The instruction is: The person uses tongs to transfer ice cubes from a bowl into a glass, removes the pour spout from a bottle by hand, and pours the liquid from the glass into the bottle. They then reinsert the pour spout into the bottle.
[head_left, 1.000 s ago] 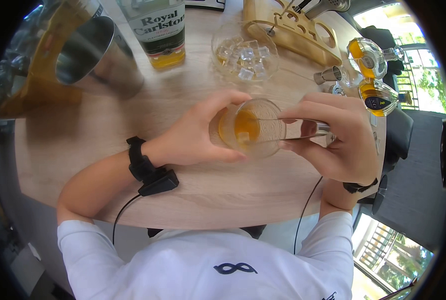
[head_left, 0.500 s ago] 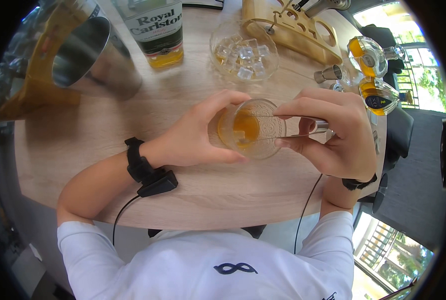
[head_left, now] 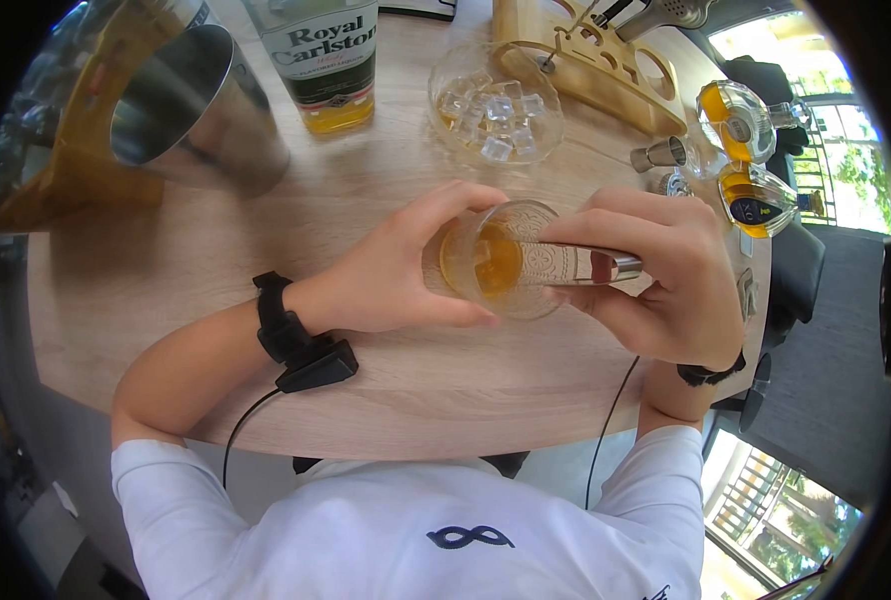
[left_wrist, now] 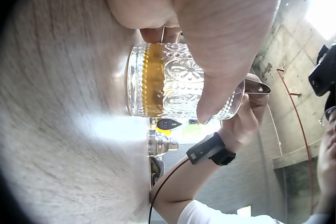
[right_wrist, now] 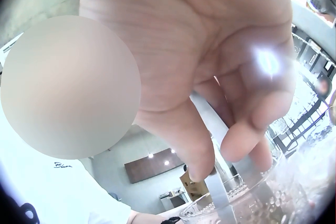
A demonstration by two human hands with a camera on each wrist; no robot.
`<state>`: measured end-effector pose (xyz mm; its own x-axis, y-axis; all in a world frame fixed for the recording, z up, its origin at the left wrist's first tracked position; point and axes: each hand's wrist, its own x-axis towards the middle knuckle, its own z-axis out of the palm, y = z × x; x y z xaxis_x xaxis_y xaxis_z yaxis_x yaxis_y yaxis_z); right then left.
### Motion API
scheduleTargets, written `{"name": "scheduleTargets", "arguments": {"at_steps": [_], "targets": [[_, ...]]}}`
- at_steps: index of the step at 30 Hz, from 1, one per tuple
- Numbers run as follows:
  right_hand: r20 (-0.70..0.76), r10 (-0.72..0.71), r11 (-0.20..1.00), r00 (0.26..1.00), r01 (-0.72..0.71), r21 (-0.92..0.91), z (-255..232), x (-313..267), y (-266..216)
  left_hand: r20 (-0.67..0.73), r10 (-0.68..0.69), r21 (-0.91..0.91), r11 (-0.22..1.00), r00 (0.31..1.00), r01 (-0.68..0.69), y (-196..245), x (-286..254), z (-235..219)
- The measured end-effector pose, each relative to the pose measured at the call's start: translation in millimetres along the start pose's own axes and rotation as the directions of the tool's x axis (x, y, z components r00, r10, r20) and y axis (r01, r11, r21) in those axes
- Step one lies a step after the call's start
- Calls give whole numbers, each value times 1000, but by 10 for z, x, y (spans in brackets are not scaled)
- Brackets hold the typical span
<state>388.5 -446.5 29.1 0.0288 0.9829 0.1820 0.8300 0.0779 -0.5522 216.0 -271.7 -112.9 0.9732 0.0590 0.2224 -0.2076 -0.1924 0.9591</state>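
Observation:
On the table, my left hand curls round a patterned glass, thumb on the near side and fingers on the far side. Amber liquid fills its lower part, with an ice cube showing faintly in it. My right hand pinches metal tongs between thumb and fingers above the glass. In the right wrist view the two tong arms point down inside the rim; their tips are hidden. Beyond the glass stands a clear bowl of ice cubes.
A metal shaker tin and a Royal Carlston bottle stand at the back left. A wooden rack sits behind the bowl. To the right are a jigger and two amber decanters. Thin cables trail from both wrists.
My right hand has turned the tongs, so a broad face shows where two separate arms showed before. The left hand keeps its hold on the glass, which stays in place.

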Motion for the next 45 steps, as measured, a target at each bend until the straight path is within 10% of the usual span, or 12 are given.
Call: {"name": "scheduleTargets", "arguments": {"at_steps": [36, 40, 42, 45], "targets": [[-105, 11, 996, 994, -2, 85, -405, -140, -10, 32, -70, -84, 994, 997, 73, -17, -7, 4], [-157, -53, 967, 986, 90, 239, -568, -211, 125, 30, -22, -49, 999, 999, 23, -39, 1, 5], [-479, 230, 957, 848, -108, 268, -471, -181, 112, 30, -43, -69, 997, 999, 45, -37, -5, 9], [-573, 217, 968, 790, -99, 229, -270, -59, 572, 35, -70, -79, 994, 997, 72, -11, -5, 9]]}}
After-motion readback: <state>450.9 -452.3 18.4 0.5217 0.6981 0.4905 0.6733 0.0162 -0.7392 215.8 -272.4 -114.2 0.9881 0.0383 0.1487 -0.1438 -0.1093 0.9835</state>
